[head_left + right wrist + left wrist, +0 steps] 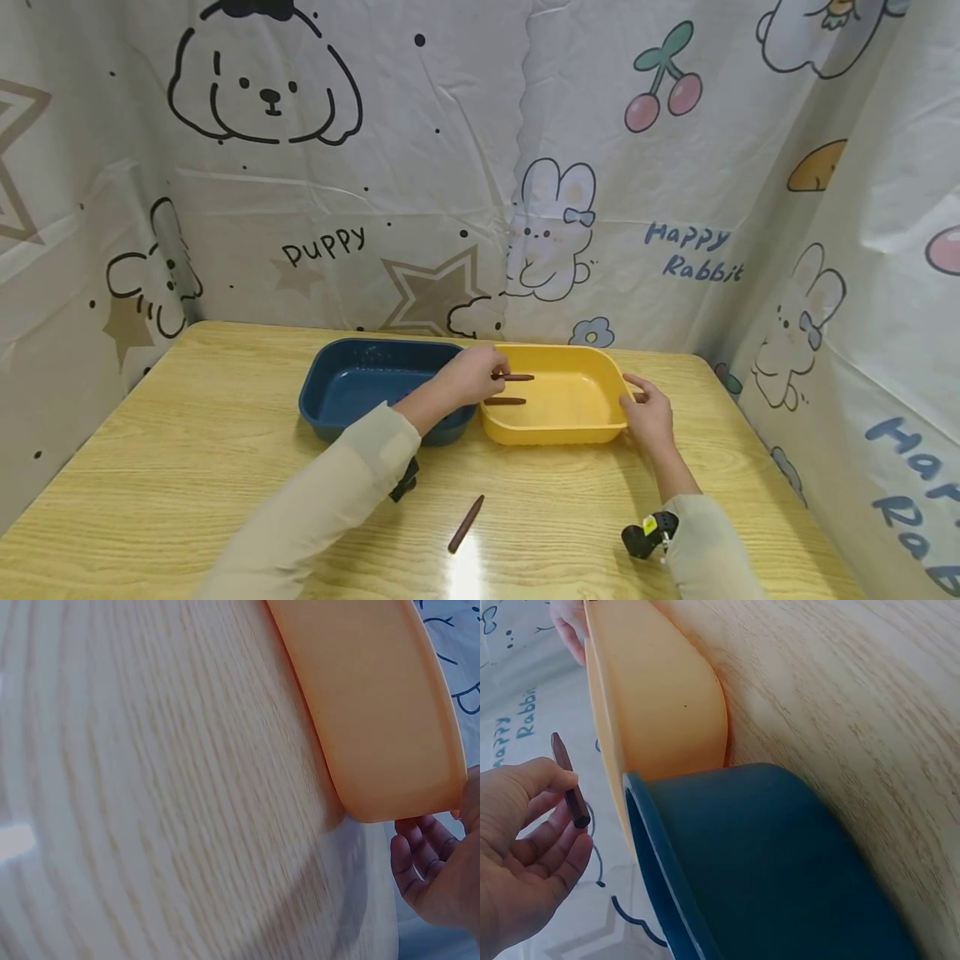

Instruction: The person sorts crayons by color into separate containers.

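My left hand (472, 375) pinches a dark brown crayon (519, 377) between thumb and fingers, above the left end of the yellow tray (555, 435). The left wrist view shows that crayon (571, 787) as a short stick with a tapered tip, clear of the rims. Just below it in the head view, a second brown crayon (506, 401) lies inside the yellow tray. My right hand (651, 414) grips the tray's right end; in the right wrist view its fingers (425, 851) curve under the tray's corner, the thumb mostly hidden.
A dark blue tray (318, 417) stands against the yellow one on its left, partly covered by my left forearm. Another brown crayon (467, 524) lies on the wooden table (187, 467) in front. A printed cloth (420, 167) hangs behind the table and along its sides.
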Motion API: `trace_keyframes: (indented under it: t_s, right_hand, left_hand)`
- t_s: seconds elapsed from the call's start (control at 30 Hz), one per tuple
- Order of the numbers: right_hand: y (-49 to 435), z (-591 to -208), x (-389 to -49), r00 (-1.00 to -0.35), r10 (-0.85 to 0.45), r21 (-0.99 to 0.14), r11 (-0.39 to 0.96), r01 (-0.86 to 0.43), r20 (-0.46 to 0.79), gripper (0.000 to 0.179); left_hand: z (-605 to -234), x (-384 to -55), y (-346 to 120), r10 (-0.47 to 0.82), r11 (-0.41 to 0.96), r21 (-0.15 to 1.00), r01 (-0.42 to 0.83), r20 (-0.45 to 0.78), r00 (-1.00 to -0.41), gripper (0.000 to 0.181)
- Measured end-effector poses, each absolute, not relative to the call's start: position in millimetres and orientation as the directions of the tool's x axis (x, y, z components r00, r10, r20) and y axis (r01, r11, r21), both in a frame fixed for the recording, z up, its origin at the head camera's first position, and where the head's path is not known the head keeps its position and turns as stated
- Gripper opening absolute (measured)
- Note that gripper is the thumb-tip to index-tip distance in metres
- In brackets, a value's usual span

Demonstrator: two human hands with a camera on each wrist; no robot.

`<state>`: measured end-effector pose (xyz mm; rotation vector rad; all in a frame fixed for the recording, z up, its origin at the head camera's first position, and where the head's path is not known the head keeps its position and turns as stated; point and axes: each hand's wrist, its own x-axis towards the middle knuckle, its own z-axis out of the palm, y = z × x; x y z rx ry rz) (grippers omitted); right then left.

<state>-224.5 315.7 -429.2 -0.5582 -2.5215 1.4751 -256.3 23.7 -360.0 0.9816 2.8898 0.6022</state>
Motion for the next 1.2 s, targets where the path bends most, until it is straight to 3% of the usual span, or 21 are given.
trace_keyframes:
  t_s: [0.83,1.2]
  right_hand:
    - [314,-430,-224,-0.9,0.427,-0.896,0.359,0.26,-0.09,0.045]
    - [314,-428,-223,-0.903,0.425,-0.885,0.393,0.25,-0.066,0.044]
  left_hand:
    - [-379,-277,30,0.531,0.749,0.417,0.514,0.086,-0.843,0.014]
    - [-387,-280,36,0.511,0.746,0.443,0.498,0.099,-0.854,0.018]
